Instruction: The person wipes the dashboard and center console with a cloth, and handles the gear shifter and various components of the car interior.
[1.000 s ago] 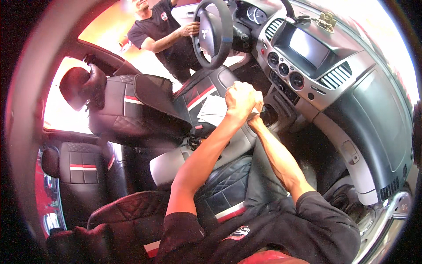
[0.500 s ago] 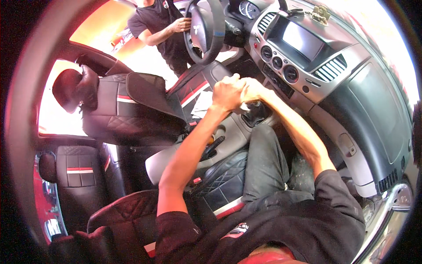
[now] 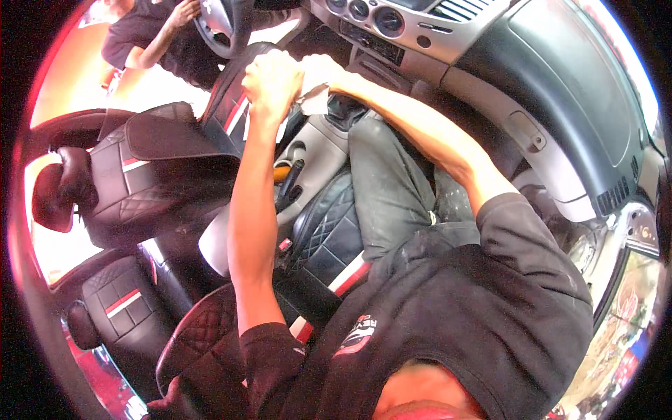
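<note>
My left hand [image 3: 273, 80] and my right hand [image 3: 321, 71] are side by side, fingers closed on a crumpled white cloth or paper [image 3: 313, 101]. Part of it hangs below my knuckles, over the gear lever boot [image 3: 344, 114]. My fingertips are hidden. They are near the front edge of the driver's seat [image 3: 231, 112], which has red and white stripes. More white material lies on that seat behind my left forearm. The centre console [image 3: 318, 150] runs beneath my arms, with the handbrake lever [image 3: 294, 175] and an orange item [image 3: 281, 173] on it.
A co-worker's hand [image 3: 186, 11] grips the steering wheel [image 3: 222, 28] at the open driver's door. The dashboard [image 3: 553, 84] with dials and vents spans the top and right. Rear seats [image 3: 122, 315] show at lower left. My legs occupy the passenger footwell side.
The view has tilted down, showing more of my lap and less of the dashboard top. My hands, still together, have moved left and up in the picture, and my left forearm is more upright.
</note>
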Demonstrator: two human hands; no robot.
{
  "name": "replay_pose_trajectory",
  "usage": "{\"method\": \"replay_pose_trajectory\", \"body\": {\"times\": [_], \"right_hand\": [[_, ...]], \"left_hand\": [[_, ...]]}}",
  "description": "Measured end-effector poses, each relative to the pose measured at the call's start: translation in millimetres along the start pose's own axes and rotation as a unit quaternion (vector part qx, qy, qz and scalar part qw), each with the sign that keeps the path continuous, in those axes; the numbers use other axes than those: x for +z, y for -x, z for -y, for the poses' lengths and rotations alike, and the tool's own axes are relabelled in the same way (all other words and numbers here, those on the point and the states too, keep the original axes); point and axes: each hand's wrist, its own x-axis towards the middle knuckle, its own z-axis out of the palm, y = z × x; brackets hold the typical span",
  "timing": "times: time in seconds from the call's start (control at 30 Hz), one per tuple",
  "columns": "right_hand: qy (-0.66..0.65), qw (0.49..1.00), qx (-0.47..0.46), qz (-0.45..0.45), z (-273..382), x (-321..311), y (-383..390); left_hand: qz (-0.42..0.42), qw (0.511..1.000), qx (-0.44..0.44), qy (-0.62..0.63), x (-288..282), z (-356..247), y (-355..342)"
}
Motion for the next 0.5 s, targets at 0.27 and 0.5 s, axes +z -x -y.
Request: {"method": "replay_pose_trajectory", "body": {"times": [0.27, 0.5], "right_hand": [[-0.038, 0.994, 0.087, 0.048, 5, 0, 4], [-0.075, 0.994, 0.079, -0.01, -1, 8, 11]], "left_hand": [[0.187, 0.981, 0.001, -0.055, -22, -7, -23], [0.097, 0.987, 0.131, -0.011, 11, 0, -37]]}}
